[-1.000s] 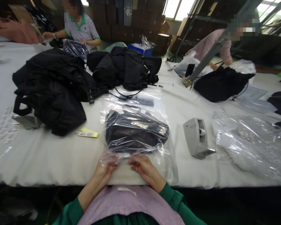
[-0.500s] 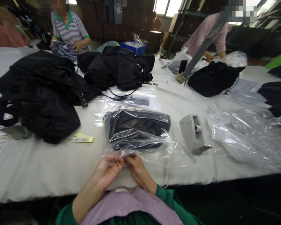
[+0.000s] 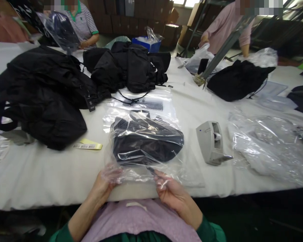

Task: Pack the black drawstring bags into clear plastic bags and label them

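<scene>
A clear plastic bag (image 3: 143,141) with a folded black garment (image 3: 147,143) inside lies on the white table (image 3: 53,174) in front of me. My left hand (image 3: 104,181) pinches the bag's near open edge at the left, its fingers partly under the plastic. At the right of that edge, my right hand (image 3: 170,188) grips the same plastic. The two hands are apart, holding the flap stretched along the table's front edge.
A grey tape dispenser (image 3: 212,143) stands to the right. Black garments (image 3: 40,94) are piled at the left and rear, with a yellow barcode tag (image 3: 89,145) beside them. Crumpled clear bags (image 3: 270,148) lie at the right. Two other people work across the table.
My hands, close together at the middle of the bag's edge half a second ago, have spread apart along it. The person at the far left has lifted a bagged item.
</scene>
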### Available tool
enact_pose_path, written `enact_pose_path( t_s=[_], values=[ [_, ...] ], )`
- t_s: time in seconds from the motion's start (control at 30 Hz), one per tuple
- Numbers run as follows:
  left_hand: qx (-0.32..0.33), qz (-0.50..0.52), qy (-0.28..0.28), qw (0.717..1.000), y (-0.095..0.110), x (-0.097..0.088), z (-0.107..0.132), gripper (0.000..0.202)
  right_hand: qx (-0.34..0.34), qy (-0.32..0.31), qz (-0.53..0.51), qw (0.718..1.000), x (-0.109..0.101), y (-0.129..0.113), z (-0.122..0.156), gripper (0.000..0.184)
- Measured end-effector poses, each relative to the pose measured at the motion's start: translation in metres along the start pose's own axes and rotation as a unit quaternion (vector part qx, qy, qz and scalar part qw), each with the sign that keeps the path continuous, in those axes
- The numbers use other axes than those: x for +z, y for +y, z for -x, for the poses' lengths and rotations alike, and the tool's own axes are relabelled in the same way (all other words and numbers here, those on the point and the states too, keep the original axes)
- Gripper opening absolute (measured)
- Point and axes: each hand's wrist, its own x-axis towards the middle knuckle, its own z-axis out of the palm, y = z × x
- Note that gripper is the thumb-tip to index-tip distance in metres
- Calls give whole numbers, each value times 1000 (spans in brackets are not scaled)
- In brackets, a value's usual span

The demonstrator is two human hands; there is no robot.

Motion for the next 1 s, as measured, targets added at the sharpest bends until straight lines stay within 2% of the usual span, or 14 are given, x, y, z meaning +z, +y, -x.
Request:
enact_pose_path(
  t_s=[0.07, 0.13, 0.23, 0.3, 0.4, 0.47, 0.53, 0.6, 0.63, 0.7, 0.73, 0.8, 0.9, 1.0],
  values=[
    [-1, -64, 25, 998, -9, -22, 5, 50, -13, 12, -2, 1000, -8, 0, -1, 24],
    [16, -172, 45, 984, -12, -43, 15, 56, -49, 21, 32, 998, -15, 7, -6, 26],
    [51, -376, 88, 921, -7, -66, 37, 48, -99, 39, 158, 982, -22, 21, -14, 26],
    [45, -472, 55, 879, 0, -73, 53, 40, -124, 45, 241, 962, -25, 26, -17, 28],
    [35, -553, 3, 833, 16, -72, 80, 38, -135, 34, 294, 946, -27, 27, -18, 30],
    [51, -563, 2, 825, 30, -65, 97, 42, -135, 25, 308, 941, -28, 25, -19, 31],
    [66, -510, -48, 856, 41, -51, 110, 46, -133, 34, 304, 943, -30, 25, -21, 28],
    [48, -419, -125, 898, 44, -31, 112, 41, -128, 47, 293, 946, -31, 26, -24, 23],
    [26, -358, -153, 921, 41, -20, 107, 34, -129, 53, 287, 948, -31, 28, -26, 21],
    [-48, -200, -171, 964, 27, 2, 89, 29, -131, 56, 279, 950, -31, 30, -30, 19],
    [-88, -104, -158, 978, 16, 11, 77, 31, -131, 56, 274, 951, -30, 31, -31, 19],
    [-135, 65, -87, 985, -8, 24, 48, 22, -132, 56, 266, 953, -30, 33, -34, 21],
    [-85, 177, -8, 980, -36, 31, 11, 12, -131, 54, 253, 957, -29, 32, -38, 27],
    [-24, 192, -4, 981, -47, 31, -10, 20, -138, 64, 222, 963, -27, 31, -44, 32]
  ],
)
